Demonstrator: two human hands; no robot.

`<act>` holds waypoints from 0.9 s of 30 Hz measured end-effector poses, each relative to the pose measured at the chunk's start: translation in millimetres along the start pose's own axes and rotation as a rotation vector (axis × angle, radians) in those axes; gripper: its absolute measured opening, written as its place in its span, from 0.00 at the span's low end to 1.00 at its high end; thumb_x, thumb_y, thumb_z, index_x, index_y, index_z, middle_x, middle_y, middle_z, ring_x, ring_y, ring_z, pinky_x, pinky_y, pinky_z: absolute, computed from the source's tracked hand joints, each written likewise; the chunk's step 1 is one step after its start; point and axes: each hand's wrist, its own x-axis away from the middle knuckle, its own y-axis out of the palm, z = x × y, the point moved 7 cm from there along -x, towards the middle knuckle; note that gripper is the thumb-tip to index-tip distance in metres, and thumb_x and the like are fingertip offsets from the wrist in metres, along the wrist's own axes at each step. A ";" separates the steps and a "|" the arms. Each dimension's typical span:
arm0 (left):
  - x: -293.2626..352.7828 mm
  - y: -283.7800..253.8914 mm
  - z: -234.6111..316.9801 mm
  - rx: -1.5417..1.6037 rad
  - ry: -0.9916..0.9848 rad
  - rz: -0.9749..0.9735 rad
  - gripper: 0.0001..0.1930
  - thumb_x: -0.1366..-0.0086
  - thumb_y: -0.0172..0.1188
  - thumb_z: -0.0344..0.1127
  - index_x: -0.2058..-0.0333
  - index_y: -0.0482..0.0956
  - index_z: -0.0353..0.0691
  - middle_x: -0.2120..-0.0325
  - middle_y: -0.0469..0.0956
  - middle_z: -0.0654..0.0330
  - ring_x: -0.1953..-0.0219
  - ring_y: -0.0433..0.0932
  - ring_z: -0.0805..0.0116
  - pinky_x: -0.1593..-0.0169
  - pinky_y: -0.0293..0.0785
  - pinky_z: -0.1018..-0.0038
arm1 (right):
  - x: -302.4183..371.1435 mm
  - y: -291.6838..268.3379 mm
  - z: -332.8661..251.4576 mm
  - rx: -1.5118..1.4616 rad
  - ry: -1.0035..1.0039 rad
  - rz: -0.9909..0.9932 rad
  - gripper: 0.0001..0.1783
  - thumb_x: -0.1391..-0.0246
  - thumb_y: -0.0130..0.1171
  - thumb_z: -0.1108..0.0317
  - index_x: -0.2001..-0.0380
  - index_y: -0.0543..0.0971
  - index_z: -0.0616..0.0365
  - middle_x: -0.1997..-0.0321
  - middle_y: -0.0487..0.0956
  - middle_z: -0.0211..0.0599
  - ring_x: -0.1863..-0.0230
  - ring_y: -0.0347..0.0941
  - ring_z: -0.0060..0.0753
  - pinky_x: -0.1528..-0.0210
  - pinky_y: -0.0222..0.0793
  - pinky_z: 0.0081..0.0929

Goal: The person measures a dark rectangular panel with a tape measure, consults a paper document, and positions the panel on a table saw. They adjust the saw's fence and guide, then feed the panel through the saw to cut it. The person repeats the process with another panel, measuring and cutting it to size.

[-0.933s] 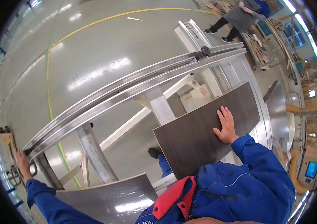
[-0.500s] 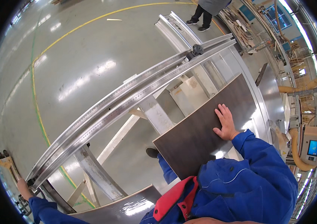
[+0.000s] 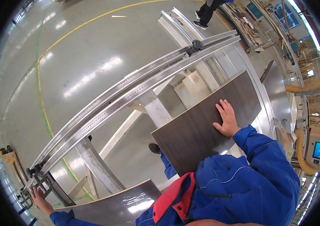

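Observation:
My right hand (image 3: 226, 119) lies flat with fingers spread on a dark brown wood-look panel (image 3: 190, 130), which rests slanting across the metal machine frame in front of my body. At the lower left, my left hand (image 3: 40, 200) is stretched out beside a metal bracket with a looped handle (image 3: 44, 185). Its fingers are extended and reach the bracket; whether they touch it I cannot tell. The bracket sits at the near-left end of a long aluminium fence with a measuring scale (image 3: 118, 97). A second dark panel (image 3: 130, 205) lies below, partly hidden by my jacket.
A black knob clamp (image 3: 195, 46) sits on the fence's far part. Grey crossbars (image 3: 155, 108) run beneath it. A machine with a lit screen (image 3: 319, 150) stands at right, near yellowish hoses (image 3: 310, 87). Another person (image 3: 207, 14) is at the top, by stacked boards (image 3: 244, 26).
My left hand has come off the fence's left end and down toward the bracket, its fingers now extended. The brown panel has shifted slightly, my right hand still on it. The other person has stepped.

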 end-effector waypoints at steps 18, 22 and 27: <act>398.6 432.9 286.8 0.369 0.210 -0.759 0.35 0.25 0.56 0.34 0.25 0.54 0.33 0.31 0.64 0.41 0.44 0.82 0.53 0.41 0.79 0.63 | -326.0 -81.1 45.7 -0.256 -0.054 -0.096 0.24 0.33 0.55 0.45 0.60 0.87 0.55 0.59 0.86 0.48 0.55 0.82 0.55 0.50 0.76 0.45; 414.9 543.0 333.6 0.409 0.274 -0.927 0.38 0.24 0.57 0.49 0.25 0.54 0.37 0.26 0.55 0.47 0.41 0.79 0.50 0.39 0.78 0.59 | -320.9 -74.1 101.0 -0.503 -0.019 -0.093 0.22 0.34 0.56 0.49 0.59 0.87 0.58 0.60 0.87 0.48 0.57 0.82 0.54 0.50 0.75 0.42; 395.3 610.7 308.3 0.326 0.234 -0.708 0.37 0.22 0.51 0.58 0.25 0.57 0.41 0.29 0.63 0.48 0.40 0.79 0.54 0.34 0.71 0.60 | -276.1 -73.1 175.4 -0.554 -0.094 0.027 0.21 0.36 0.59 0.51 0.59 0.87 0.58 0.63 0.87 0.44 0.60 0.82 0.50 0.53 0.76 0.40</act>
